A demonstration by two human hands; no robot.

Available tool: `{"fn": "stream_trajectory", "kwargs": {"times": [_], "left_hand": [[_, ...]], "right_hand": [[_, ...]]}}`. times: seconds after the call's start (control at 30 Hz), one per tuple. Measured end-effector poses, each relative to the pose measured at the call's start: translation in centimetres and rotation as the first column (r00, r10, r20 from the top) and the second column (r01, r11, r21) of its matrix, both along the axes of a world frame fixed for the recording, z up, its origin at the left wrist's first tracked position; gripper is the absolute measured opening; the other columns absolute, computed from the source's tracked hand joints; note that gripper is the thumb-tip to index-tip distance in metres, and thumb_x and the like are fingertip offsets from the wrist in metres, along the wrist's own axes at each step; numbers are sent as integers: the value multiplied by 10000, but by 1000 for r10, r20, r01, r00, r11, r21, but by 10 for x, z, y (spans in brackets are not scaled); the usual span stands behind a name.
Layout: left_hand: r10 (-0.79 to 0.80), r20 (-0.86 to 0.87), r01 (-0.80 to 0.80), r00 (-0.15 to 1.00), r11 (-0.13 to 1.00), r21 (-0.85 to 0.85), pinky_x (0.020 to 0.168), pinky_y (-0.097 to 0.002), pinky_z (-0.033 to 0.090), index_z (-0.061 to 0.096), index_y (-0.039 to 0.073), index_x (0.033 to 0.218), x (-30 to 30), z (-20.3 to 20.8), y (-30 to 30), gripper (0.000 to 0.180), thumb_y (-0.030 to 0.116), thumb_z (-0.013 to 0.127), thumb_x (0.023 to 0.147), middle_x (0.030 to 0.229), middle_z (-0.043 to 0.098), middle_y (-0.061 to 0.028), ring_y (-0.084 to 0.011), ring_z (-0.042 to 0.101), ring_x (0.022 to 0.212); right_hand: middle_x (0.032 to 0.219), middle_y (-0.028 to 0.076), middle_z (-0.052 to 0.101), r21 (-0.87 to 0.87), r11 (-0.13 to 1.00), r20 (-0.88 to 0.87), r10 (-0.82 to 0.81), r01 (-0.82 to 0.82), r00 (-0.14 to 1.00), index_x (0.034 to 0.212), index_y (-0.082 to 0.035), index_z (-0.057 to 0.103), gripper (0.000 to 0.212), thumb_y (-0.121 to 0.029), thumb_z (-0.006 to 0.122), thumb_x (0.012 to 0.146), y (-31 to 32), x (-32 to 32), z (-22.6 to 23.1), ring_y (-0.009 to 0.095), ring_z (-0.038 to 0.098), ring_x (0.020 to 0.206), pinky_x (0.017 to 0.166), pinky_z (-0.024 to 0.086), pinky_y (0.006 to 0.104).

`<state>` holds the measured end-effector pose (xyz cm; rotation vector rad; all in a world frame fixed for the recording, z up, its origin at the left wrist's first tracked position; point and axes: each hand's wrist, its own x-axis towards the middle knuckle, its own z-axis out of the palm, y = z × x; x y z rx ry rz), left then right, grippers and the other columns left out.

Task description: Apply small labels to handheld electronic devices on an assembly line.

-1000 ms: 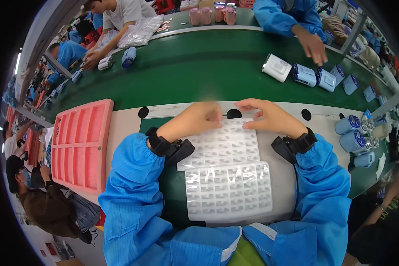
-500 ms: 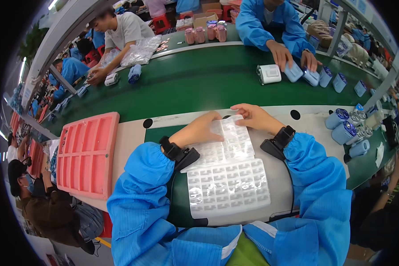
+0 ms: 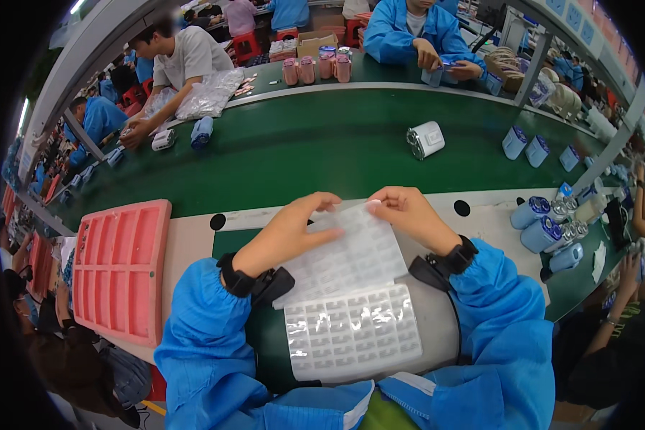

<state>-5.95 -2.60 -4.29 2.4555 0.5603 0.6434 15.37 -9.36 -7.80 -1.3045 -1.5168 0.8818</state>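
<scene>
one label sheet (image 3: pixel 351 251) has its top edge pinched by the right hand (image 3: pixel 406 213); the left hand (image 3: pixel 292 227) spreads loosely.

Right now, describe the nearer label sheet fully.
The nearer label sheet is white, rectangular and plastic-looking, with glare over a grid of grey printed cells. It lies roughly flat before the blue jacket, far edge against the farther label sheet; overlap is unclear. Neither the left hand nor right hand touches it.
</scene>
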Motion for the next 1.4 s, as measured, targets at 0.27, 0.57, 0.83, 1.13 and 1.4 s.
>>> {"fn": "stream_trajectory", "kwargs": {"times": [0.27, 0.57, 0.83, 1.13, 1.4], "left_hand": [[-16, 48, 20, 999, 997, -75, 692, -277, 430, 627, 72, 1007, 17, 76, -7, 253, 73, 635, 753, 827, 582, -75, -188, 531, 801], [5, 176, -42, 984, 977, 211, 626, -280, 410, 665, 93, 875, 16, 69, -4, 219, 6, 671, 674, 786, 574, -41, -181, 512, 740], [-32, 249, -27, 968, 973, 231, 597, -276, 394, 653, 79, 799, 24, 50, 8, 157, 47, 701, 653, 750, 583, -29, -180, 511, 694], [-39, 248, -6, 968, 984, 176, 581, -276, 389, 642, 55, 758, 26, 49, 0, 89, 62, 689, 683, 726, 588, -35, -176, 512, 670], [-75, 178, 59, 981, 994, 93, 584, -274, 382, 631, 23, 753, 24, 53, 2, 51, 56, 654, 723, 715, 583, -54, -179, 505, 670]], "right_hand": [[832, 38, 616, 23, 997, -369, 72, -68, 927, 980, 16, 581, 195, -43, 594, 795, -16, -6, 82, 78, 549, 746, 646, 435, 202], [841, 76, 610, 369, 928, 235, -54, -38, 970, 983, -6, 598, 268, 31, 639, 721, -17, -10, 88, 118, 557, 718, 617, 428, 216], [863, 99, 624, 267, 963, 67, -37, 18, 997, 907, 2, 628, 196, 38, 642, 715, -10, -10, 78, 137, 566, 720, 598, 427, 227], [741, 54, 627, 385, 923, 113, -60, 12, 992, 866, -44, 659, 120, -32, 642, 748, -12, -10, 68, 133, 566, 607, 486, 416, 224], [716, 92, 608, 288, 958, 191, -72, 14, 979, 799, 3, 630, 48, -29, 626, 763, -16, -12, 73, 130, 538, 607, 506, 382, 228]]}}
